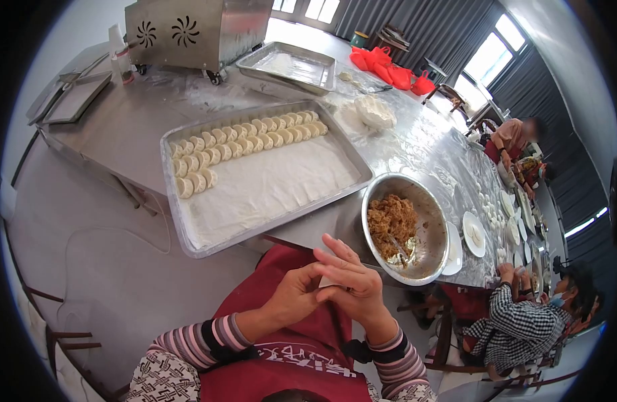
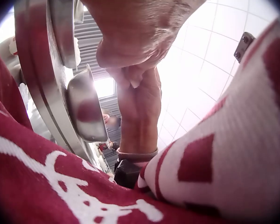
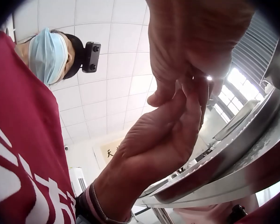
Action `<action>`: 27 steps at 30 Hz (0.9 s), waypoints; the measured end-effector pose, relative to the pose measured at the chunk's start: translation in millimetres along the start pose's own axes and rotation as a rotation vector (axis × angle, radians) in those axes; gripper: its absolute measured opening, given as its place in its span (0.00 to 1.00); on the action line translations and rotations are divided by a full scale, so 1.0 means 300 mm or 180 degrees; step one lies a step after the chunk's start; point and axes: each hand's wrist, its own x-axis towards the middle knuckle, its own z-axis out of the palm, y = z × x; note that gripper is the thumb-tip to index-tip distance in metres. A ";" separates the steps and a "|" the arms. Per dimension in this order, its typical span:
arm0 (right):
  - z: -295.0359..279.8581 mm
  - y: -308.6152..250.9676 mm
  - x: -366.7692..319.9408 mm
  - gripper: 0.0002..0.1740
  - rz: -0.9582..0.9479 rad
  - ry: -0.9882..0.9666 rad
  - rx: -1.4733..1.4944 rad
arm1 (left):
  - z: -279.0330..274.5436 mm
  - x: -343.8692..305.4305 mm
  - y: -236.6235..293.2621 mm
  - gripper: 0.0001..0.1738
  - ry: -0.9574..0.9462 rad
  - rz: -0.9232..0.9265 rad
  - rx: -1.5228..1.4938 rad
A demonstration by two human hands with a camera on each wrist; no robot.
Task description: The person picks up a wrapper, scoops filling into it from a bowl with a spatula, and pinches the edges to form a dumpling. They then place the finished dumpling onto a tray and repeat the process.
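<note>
In the head view both hands meet in front of the apron, with a small white piece of dough (image 1: 330, 282) between them, mostly covered by fingers. The left hand (image 1: 292, 293) grips it from the left, its fingers curled. From the other side the right hand (image 1: 357, 287) pinches it, some of its fingers extended over the top. Both wrist views show the left hand (image 2: 135, 37) (image 3: 158, 142) and right hand (image 2: 140, 100) (image 3: 196, 42) touching at the fingers; the dough is hidden there. Crescent dumplings (image 1: 244, 145) lie in rows on the large lined tray (image 1: 352, 157) beyond them.
Right of the tray stands a metal bowl (image 1: 434, 248) of brown filling (image 1: 391, 224) with a utensil in it. White plates (image 1: 474, 234), a flour heap (image 1: 375, 112), a second tray (image 1: 288, 65) and a steel machine (image 1: 181, 33) are farther off. Other people (image 1: 529, 321) sit at right.
</note>
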 end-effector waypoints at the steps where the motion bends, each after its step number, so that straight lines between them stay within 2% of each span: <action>1: 0.002 -0.010 -0.007 0.15 0.0210 0.0197 0.0331 | 0.003 0.000 0.000 0.17 0.0001 0.0055 -0.0358; 2: 0.003 -0.015 -0.012 0.16 0.0420 0.0392 0.0665 | 0.005 0.001 0.002 0.17 0.0002 0.0063 -0.0356; 6: 0.006 -0.013 -0.015 0.16 0.0387 0.0504 0.0777 | 0.022 -0.002 0.040 0.18 0.0141 0.0015 0.0037; 8: 0.008 0.005 -0.020 0.15 0.0123 0.0473 0.0572 | 0.027 -0.006 0.057 0.18 0.0198 -0.0012 0.0193; 10: 0.007 0.018 -0.018 0.14 -0.0026 0.0408 0.0444 | 0.025 -0.008 0.064 0.18 0.0229 0.0144 0.0734; 15: 0.020 0.018 -0.002 0.16 -0.0288 0.0276 0.0025 | 0.015 -0.004 0.051 0.19 0.0253 0.0214 0.0475; 17: 0.033 -0.015 0.003 0.19 0.0347 0.0745 0.0748 | 0.012 0.006 0.046 0.19 0.0253 0.0310 0.0318; 18: 0.035 -0.013 -0.001 0.19 0.0351 0.0754 0.0749 | 0.013 0.009 0.046 0.19 0.0268 0.0245 0.0148; 20: 0.038 -0.005 -0.008 0.22 0.0300 0.0968 0.0749 | 0.017 0.014 0.049 0.20 0.0276 0.0172 -0.0019; 23: 0.045 0.006 -0.011 0.21 0.0125 0.1032 0.0744 | 0.021 0.017 0.058 0.19 0.0325 0.0253 0.0166; 27: 0.048 0.032 -0.027 0.19 -0.0001 0.0937 0.0491 | 0.016 0.014 0.048 0.18 0.0316 0.0057 0.0136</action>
